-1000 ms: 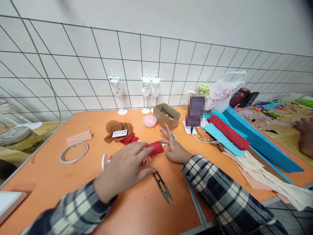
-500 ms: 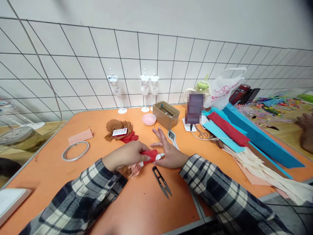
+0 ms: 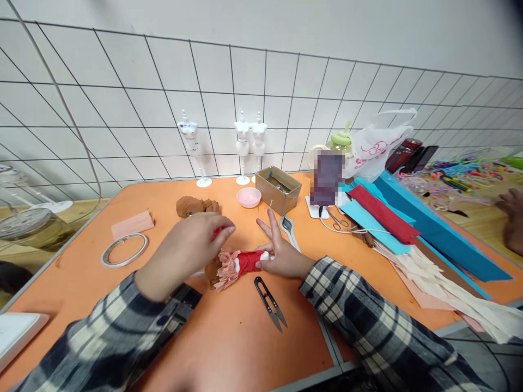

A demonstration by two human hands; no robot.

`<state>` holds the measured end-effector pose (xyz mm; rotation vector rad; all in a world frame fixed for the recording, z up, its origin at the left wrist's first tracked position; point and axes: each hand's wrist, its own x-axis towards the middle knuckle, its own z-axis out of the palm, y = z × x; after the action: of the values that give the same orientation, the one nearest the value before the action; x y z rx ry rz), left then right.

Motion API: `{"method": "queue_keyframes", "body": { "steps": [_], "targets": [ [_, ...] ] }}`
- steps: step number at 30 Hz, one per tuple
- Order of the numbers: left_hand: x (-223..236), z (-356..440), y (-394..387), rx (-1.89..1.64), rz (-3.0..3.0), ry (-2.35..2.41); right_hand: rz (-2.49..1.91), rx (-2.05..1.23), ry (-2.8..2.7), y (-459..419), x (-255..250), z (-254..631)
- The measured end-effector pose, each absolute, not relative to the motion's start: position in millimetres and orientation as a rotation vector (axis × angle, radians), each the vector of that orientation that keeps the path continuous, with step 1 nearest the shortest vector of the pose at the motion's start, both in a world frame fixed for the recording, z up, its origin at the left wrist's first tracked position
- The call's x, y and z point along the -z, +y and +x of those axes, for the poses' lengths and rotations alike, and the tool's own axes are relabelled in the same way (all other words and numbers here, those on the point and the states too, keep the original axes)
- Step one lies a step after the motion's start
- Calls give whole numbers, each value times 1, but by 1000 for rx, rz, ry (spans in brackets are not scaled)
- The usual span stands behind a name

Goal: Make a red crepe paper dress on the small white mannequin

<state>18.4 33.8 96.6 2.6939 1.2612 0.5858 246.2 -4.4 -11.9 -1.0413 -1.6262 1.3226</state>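
Observation:
A small white mannequin (image 3: 265,256) lies on its side, wrapped in red crepe paper (image 3: 248,262) with a peach ruffle (image 3: 227,268) and brown paper (image 3: 211,272) at its left end. My right hand (image 3: 281,253) grips its white right end between thumb and fingers, the other fingers spread upward. Above and left of the ruffle is my left hand (image 3: 192,242), its fingertips pinched together; what they hold, if anything, I cannot make out. Red shows between its thumb and fingers. Black thread snips (image 3: 269,304) lie on the orange table just below the mannequin.
Brown crumpled paper (image 3: 192,206), a pink bowl (image 3: 249,197) and a cardboard box (image 3: 281,189) stand behind my hands. A tape roll (image 3: 125,250) lies left. Right are a phone (image 3: 326,177), scissors (image 3: 339,220) and coloured paper strips (image 3: 379,215). White mannequins (image 3: 242,142) line the wall.
My left hand has let go of the red-wrapped mannequin and moved up and left, uncovering the ruffle and hiding the small box. My right hand stays on the white end.

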Motion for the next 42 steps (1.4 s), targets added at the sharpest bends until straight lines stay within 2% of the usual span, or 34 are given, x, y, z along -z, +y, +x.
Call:
{"method": "queue_keyframes", "body": {
  "steps": [4, 8, 12, 22, 29, 42],
  "targets": [
    [-80, 26, -15, -489, 2955, 764, -1016, -1346, -1626, -5, 11, 247],
    [-34, 25, -27, -855, 3212, 711, -997, -1334, -1650, -6, 12, 246],
    [-12, 21, -19, -859, 3191, 815, -966, -1296, -1698, -9, 12, 244],
    [-14, 22, -23, -792, 3125, 916, -911, -1207, -1800, -14, 1, 246],
    [-15, 23, -28, -720, 3128, 928, -889, -1462, -1708, -11, 0, 251],
    [-27, 21, -22, -459, 2963, 1060, -944, -1676, -1392, 0, 12, 249]
  ]
}}
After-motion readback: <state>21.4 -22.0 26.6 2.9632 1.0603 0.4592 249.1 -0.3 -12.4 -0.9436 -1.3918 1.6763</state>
